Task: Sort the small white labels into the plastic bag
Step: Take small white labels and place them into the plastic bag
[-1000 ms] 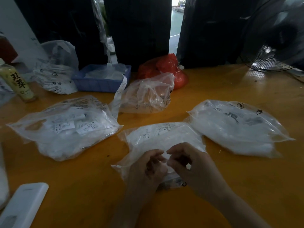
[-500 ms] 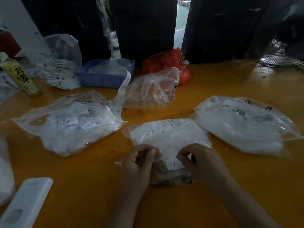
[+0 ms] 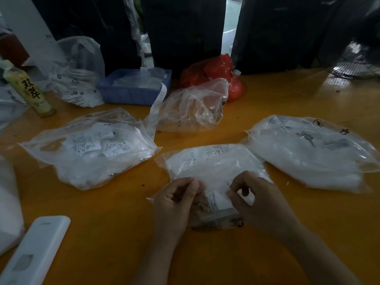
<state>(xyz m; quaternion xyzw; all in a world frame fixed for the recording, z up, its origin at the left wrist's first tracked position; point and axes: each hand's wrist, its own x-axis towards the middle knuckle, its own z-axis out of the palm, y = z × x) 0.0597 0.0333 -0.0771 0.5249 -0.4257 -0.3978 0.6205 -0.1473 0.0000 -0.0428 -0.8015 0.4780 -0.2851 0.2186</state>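
Note:
A clear plastic bag (image 3: 213, 165) full of small white labels lies on the orange table in front of me. My left hand (image 3: 174, 204) pinches the bag's near edge on the left with thumb and fingers. At the right side of the same edge, my right hand (image 3: 259, 200) pinches the plastic. Between the two hands a white label (image 3: 218, 199) with black print shows through the bag's mouth. Whether that label is inside or just at the opening is not clear.
Two more bags of labels lie at the left (image 3: 90, 147) and right (image 3: 310, 149). Behind are a crumpled clear bag (image 3: 193, 108), a red bag (image 3: 213, 73), a blue tray (image 3: 133, 89), a bottle (image 3: 26, 89) and a fan (image 3: 353, 62). A white device (image 3: 35, 249) lies near left.
My hands have drawn apart along the bag's near edge, uncovering the printed label between them. The view has tipped slightly; the bags have stayed in place.

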